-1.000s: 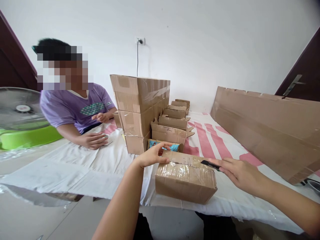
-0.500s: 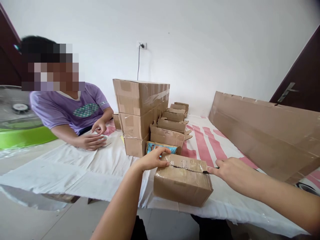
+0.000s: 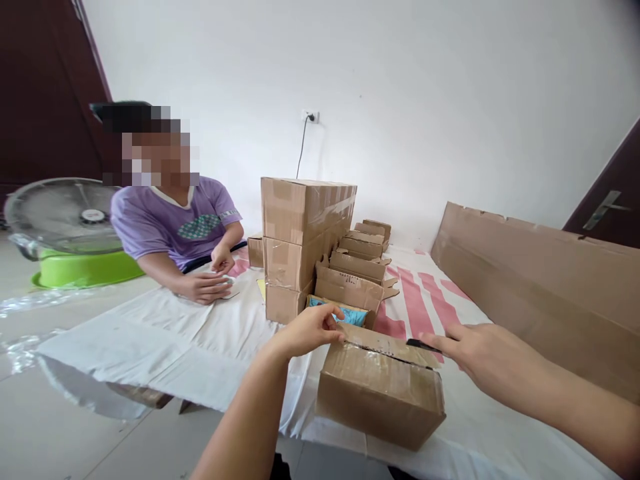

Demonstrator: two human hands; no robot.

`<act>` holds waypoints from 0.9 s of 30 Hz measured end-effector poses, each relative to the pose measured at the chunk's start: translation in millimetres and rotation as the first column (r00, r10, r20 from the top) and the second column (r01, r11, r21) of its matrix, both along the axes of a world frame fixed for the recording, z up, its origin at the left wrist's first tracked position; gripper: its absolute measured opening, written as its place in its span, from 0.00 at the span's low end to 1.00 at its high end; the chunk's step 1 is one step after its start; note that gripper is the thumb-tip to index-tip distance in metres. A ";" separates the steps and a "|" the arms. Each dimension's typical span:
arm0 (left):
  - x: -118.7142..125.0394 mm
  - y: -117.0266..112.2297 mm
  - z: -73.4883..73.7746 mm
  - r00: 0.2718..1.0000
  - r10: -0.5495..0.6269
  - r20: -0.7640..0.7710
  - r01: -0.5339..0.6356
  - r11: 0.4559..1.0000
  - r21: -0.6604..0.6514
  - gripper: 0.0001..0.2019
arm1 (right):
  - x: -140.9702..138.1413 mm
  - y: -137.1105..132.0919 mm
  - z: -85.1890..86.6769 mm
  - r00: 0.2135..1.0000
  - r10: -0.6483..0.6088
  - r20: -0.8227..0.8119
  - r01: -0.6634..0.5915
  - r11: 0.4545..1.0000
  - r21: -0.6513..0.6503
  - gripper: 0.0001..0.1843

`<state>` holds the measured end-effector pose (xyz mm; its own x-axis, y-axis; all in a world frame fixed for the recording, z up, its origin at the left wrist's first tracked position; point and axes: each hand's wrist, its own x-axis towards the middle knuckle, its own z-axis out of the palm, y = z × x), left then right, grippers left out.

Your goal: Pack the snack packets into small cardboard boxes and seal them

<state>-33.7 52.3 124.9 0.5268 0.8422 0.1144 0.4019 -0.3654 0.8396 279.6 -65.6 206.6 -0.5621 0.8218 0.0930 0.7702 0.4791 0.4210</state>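
A taped cardboard box (image 3: 383, 390) lies in front of me near the table's edge, a dark slit running along its top seam. My left hand (image 3: 317, 328) grips its far left corner, with thumb on top and fingers curled at the back edge. In my right hand (image 3: 473, 345) is a slim black box cutter (image 3: 423, 345), most of it hidden by the fingers. Its tip is just above the right part of the box's top. Behind the box, a blue packet (image 3: 350, 315) shows in an open carton (image 3: 345, 283).
Left of the open cartons stands a stack of sealed boxes (image 3: 285, 263). A large cardboard sheet (image 3: 540, 280) borders the right side. Across the table (image 3: 165, 333) sits a person in a purple shirt (image 3: 200, 220), hands on the cloth. A fan (image 3: 65, 213) stands at far left.
The box cutter has left the right end of the seam and now sits higher, above the box. My left hand stays on the corner. The whole view has shifted.
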 end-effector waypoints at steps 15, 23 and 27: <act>-2.0 7.7 -7.2 0.993 -0.045 0.107 0.050 0.998 -0.043 0.18 | -105.4 45.9 -26.9 0.972 0.167 0.167 -0.159 0.986 -0.059 0.25; 8.6 3.0 -1.6 0.996 -0.029 -0.081 0.033 0.999 0.043 0.16 | -68.4 27.4 -25.7 0.961 0.082 0.265 -0.057 0.994 -0.098 0.18; 10.2 -1.1 1.9 0.996 0.001 -0.090 0.005 0.998 0.068 0.18 | -27.8 11.8 -20.4 0.986 0.019 0.166 -0.011 0.999 -0.051 0.30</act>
